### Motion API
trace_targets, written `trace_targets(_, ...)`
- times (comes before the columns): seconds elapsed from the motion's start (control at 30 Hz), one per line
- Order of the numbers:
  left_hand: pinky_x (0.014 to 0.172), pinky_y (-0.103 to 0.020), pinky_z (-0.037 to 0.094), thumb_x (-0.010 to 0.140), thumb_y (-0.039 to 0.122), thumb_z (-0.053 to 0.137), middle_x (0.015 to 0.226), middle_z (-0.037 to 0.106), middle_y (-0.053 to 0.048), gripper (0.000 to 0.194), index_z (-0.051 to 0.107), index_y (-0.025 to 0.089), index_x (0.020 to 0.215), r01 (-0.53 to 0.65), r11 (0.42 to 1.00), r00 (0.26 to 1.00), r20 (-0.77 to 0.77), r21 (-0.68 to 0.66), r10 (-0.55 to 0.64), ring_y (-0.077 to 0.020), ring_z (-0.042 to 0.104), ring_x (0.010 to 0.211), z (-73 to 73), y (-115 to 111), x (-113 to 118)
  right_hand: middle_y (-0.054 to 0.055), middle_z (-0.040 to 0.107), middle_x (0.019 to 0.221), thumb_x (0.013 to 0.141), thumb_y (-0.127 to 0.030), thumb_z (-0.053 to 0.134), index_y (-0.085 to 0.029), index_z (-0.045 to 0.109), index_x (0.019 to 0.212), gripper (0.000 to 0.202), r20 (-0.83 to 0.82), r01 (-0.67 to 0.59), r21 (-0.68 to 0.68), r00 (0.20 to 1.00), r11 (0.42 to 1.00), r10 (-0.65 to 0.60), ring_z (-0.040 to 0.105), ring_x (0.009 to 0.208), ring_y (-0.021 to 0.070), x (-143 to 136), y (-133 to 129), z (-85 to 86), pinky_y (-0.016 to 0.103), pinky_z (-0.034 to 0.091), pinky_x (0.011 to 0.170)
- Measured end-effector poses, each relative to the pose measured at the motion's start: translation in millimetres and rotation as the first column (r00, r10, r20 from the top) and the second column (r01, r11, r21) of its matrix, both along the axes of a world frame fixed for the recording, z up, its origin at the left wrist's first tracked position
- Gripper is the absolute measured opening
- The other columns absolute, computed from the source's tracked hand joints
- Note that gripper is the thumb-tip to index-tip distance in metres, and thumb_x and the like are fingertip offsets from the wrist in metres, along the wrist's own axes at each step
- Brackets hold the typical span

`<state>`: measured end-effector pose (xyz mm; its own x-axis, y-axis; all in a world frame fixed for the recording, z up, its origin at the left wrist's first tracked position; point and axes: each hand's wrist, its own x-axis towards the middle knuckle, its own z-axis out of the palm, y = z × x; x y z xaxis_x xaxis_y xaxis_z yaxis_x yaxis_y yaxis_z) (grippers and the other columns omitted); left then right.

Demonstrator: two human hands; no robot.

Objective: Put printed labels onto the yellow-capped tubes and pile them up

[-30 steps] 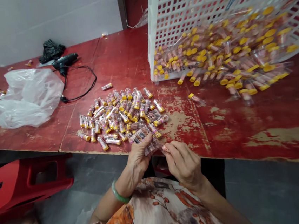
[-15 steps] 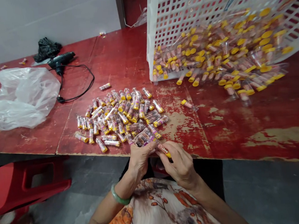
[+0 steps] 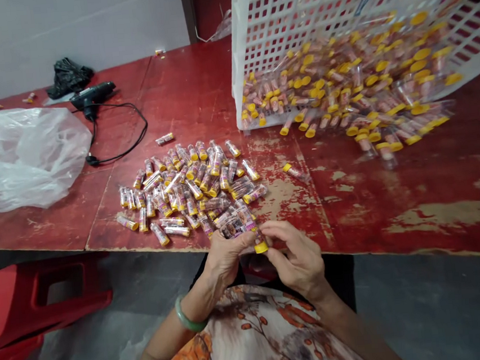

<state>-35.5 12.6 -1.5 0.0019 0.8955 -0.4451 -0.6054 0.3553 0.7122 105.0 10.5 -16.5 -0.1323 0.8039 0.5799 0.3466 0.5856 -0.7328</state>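
Note:
My left hand [image 3: 226,255] is closed at the table's front edge, its thumb over a stack of printed plastic sleeves [image 3: 235,220]. Beside the thumb stands a small tube with a yellow cap [image 3: 260,247], its cap towards me. My right hand [image 3: 296,256] is just right of the tube, thumb and forefinger apart at either side of the cap, with nothing visible between them. Behind the hands lies a heap of wrapped tubes with yellow caps [image 3: 179,194]. One tube [image 3: 294,172] lies alone to the right of the heap.
A white crate [image 3: 235,61] lies tipped on the red table [image 3: 189,94], with yellow-capped tubes spilling out. At the left are a clear plastic bag [image 3: 30,160], a black heat gun [image 3: 94,95] with its cord and a black bag [image 3: 69,76]. A red stool [image 3: 17,297] stands below.
My right hand has opened off the tube and moved slightly right. The tube now stands against the sleeves by my left thumb. The view has shifted a little.

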Motion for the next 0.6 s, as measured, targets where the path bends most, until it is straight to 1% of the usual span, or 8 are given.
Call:
trace_targets(0.13,0.072,-0.029,0.050,0.051,0.022,0.086,0.080,0.071,-0.004,0.036,0.071,0.014,0.082,-0.008,0.999,0.999,-0.038,0.036,0.009,-0.0153,0.063,0.069,1.2,-4.4,5.3,0.008,0.069,0.093,0.077,-0.004,0.052,-0.020,0.062,0.103,0.032,0.019,0.124,0.160,0.992,0.979,-0.128,0.068,0.085,0.0193,-8.4,-1.8,-6.2,0.031,0.058,0.069)
trace_targets(0.23,0.071,-0.028,0.050,0.050,0.022,0.086,0.076,0.070,-0.002,0.036,0.071,0.015,0.082,-0.001,0.998,0.998,-0.067,0.056,0.005,-0.0140,0.062,0.066,-0.3,-5.6,7.3,0.008,0.070,0.090,0.076,-0.003,0.055,-0.020,0.063,0.100,0.031,0.025,0.179,0.247,0.981,0.952,-0.191,0.069,0.081,0.0195,-10.4,-0.3,-13.1,0.031,0.059,0.066)
trace_targets(0.33,0.070,-0.027,0.050,0.052,0.021,0.086,0.075,0.070,-0.002,0.037,0.071,0.015,0.085,0.011,0.997,0.996,-0.089,0.074,-0.005,-0.0133,0.061,0.065,-2.2,-5.9,7.8,0.008,0.070,0.088,0.075,-0.001,0.057,-0.019,0.063,0.097,0.029,0.036,0.205,0.310,0.973,0.928,-0.227,0.069,0.078,0.0194,-11.3,0.5,-19.6,0.030,0.059,0.064)
trace_targets(0.43,0.069,-0.026,0.049,0.054,0.022,0.085,0.075,0.069,-0.002,0.033,0.072,0.015,0.083,0.026,0.997,0.993,-0.120,0.076,-0.016,-0.0129,0.060,0.065,-3.1,-6.1,7.1,0.008,0.070,0.086,0.075,0.001,0.056,-0.019,0.062,0.094,0.028,0.073,0.215,0.356,0.964,0.909,-0.257,0.069,0.076,0.0192,-11.4,0.6,-23.2,0.031,0.059,0.063)
trace_targets(0.6,0.068,-0.027,0.050,0.054,0.024,0.085,0.073,0.069,-0.002,0.030,0.072,0.014,0.079,0.051,0.998,0.990,-0.137,0.046,-0.045,-0.0132,0.060,0.064,-6.1,-5.5,4.6,0.009,0.070,0.084,0.075,0.001,0.054,-0.018,0.061,0.091,0.026,0.150,0.182,0.370,0.956,0.911,-0.252,0.069,0.077,0.0192,-10.3,0.3,-26.3,0.030,0.059,0.066)
